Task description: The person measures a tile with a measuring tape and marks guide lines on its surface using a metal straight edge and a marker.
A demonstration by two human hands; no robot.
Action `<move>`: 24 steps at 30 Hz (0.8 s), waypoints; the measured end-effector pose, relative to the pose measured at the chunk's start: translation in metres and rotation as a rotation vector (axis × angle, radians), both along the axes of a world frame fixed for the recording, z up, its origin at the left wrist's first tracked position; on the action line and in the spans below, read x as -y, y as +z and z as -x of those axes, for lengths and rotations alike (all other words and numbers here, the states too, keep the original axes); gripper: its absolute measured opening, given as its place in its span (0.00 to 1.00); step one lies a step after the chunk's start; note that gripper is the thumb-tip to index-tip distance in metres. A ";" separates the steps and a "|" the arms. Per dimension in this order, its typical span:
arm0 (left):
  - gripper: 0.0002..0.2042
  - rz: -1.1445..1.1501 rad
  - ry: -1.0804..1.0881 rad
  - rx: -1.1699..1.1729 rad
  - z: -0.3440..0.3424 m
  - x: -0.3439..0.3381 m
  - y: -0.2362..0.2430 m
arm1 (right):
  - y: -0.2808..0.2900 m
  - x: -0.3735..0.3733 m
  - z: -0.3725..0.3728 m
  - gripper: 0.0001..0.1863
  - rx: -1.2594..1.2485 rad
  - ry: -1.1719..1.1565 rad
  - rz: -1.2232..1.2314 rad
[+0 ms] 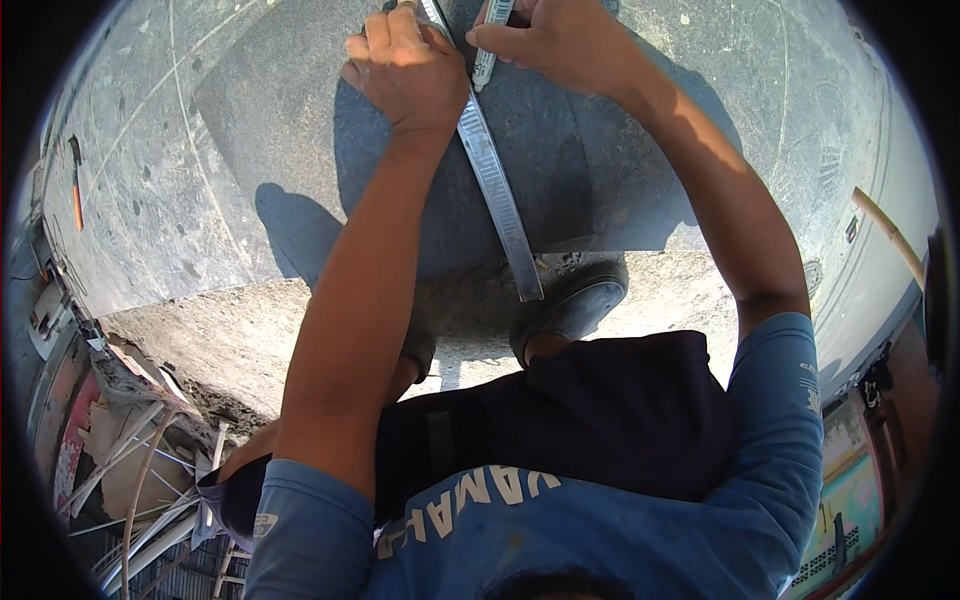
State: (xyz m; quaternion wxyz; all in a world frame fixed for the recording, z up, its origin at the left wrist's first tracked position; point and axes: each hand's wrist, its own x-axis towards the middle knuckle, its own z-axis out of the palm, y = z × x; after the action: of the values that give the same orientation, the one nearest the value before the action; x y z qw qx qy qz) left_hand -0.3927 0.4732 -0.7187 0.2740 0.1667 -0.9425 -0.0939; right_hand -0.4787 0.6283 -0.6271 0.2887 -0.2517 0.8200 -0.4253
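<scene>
Steel ruler point(495, 180) pinned flat on grey sheet point(250, 130) under left hand point(405, 70); right hand point(560, 40) grip closed around marker point(487, 55).

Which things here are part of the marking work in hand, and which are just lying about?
In use: left hand pressing the metal ruler onto the grey sheet; right hand holding a marker.

Lying about: orange-handled tool, scrap pile, wooden stick.
</scene>
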 end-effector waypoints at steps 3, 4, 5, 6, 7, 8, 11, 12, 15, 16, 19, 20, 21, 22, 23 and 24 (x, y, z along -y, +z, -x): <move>0.15 -0.007 0.014 0.022 -0.001 -0.002 0.001 | -0.007 0.010 0.020 0.15 -0.011 0.018 0.065; 0.15 -0.015 0.017 0.032 -0.002 -0.002 0.001 | -0.011 0.015 0.026 0.15 -0.011 0.021 0.068; 0.15 -0.012 0.016 0.020 -0.001 -0.004 0.004 | -0.011 0.018 0.034 0.16 -0.087 0.027 0.038; 0.16 -0.028 0.019 0.021 0.000 -0.006 0.007 | -0.011 0.022 0.041 0.16 -0.161 0.033 0.007; 0.16 -0.043 0.023 0.022 0.000 -0.008 0.010 | -0.012 0.026 0.048 0.16 -0.173 0.033 0.012; 0.16 -0.037 0.026 0.017 0.000 -0.007 0.010 | -0.013 0.032 0.054 0.17 -0.175 0.031 0.040; 0.16 -0.036 0.040 0.037 0.000 -0.005 0.012 | -0.016 0.047 0.073 0.18 -0.170 0.041 0.062; 0.16 -0.045 0.034 0.041 0.001 -0.008 0.013 | -0.015 0.048 0.081 0.18 -0.160 0.045 0.039; 0.16 -0.056 0.040 0.064 0.001 -0.011 0.016 | -0.016 0.060 0.100 0.19 -0.190 0.072 0.042; 0.16 -0.066 0.047 0.086 0.001 -0.011 0.016 | -0.018 0.064 0.106 0.19 -0.196 0.075 0.047; 0.17 -0.059 0.044 0.060 -0.001 -0.009 0.014 | -0.022 0.078 0.120 0.19 -0.139 0.027 0.093; 0.17 -0.055 0.048 0.057 -0.001 -0.009 0.014 | -0.018 0.083 0.124 0.18 -0.186 0.030 0.071; 0.17 -0.061 0.046 0.054 -0.002 -0.008 0.014 | -0.016 0.088 0.127 0.18 -0.233 0.032 0.048; 0.17 -0.066 0.043 0.052 -0.003 -0.008 0.014 | -0.014 0.094 0.129 0.18 -0.236 0.035 0.052; 0.17 -0.066 0.043 0.047 -0.003 -0.008 0.015 | -0.015 0.098 0.134 0.18 -0.266 0.010 0.036; 0.18 -0.061 0.041 0.051 -0.002 -0.008 0.016 | -0.015 0.101 0.139 0.18 -0.294 -0.015 0.019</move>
State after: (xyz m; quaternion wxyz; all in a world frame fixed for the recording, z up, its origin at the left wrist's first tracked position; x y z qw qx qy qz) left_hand -0.3908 0.4816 -0.7031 0.2463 0.1966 -0.9423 -0.1125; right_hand -0.6174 0.5272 -0.6423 0.1598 -0.3080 0.8512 -0.3937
